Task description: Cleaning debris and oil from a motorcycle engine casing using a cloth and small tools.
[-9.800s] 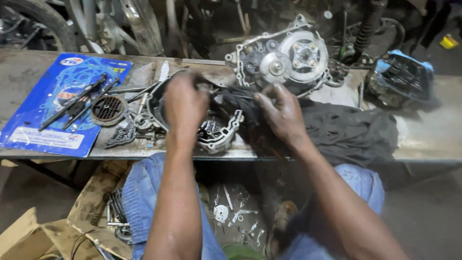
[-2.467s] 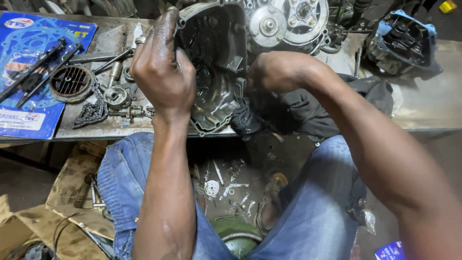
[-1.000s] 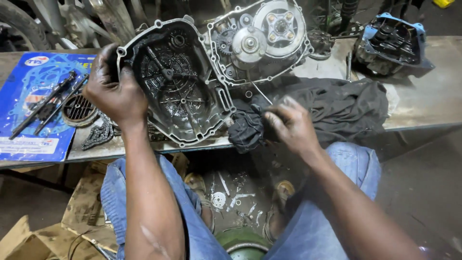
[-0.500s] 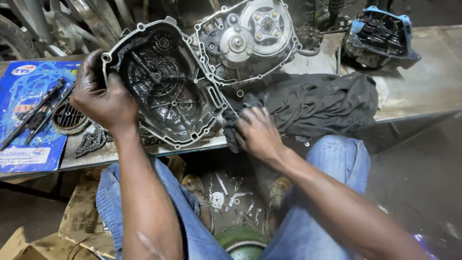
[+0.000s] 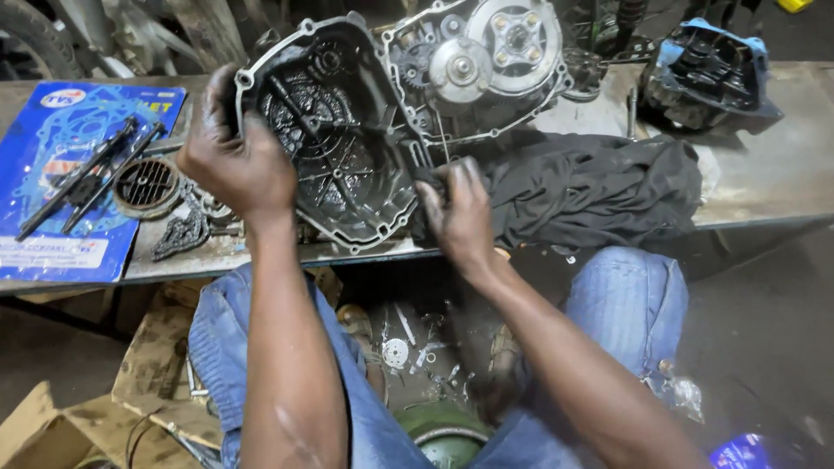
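Observation:
A greasy metal engine cover (image 5: 334, 148) stands tilted on the workbench (image 5: 773, 178), its ribbed inner side facing me. My left hand (image 5: 233, 161) grips its left rim. My right hand (image 5: 459, 208) rests at the cover's lower right edge, fingers closed on the end of a black cloth (image 5: 591, 187) that lies spread to the right. Behind the cover sits an engine case (image 5: 486, 61) with a round clutch and gears showing.
A blue flat packet (image 5: 52, 195) with black rods on it lies at the left. Beside it are a round slotted part (image 5: 146, 184) and a chain (image 5: 181, 234). A blue-rimmed casing (image 5: 708, 69) sits at the back right. Cardboard and small parts litter the floor.
The cover was lifted from lying flat to standing tilted with its inner side toward me. My right hand moved left along the cloth to the cover's lower edge.

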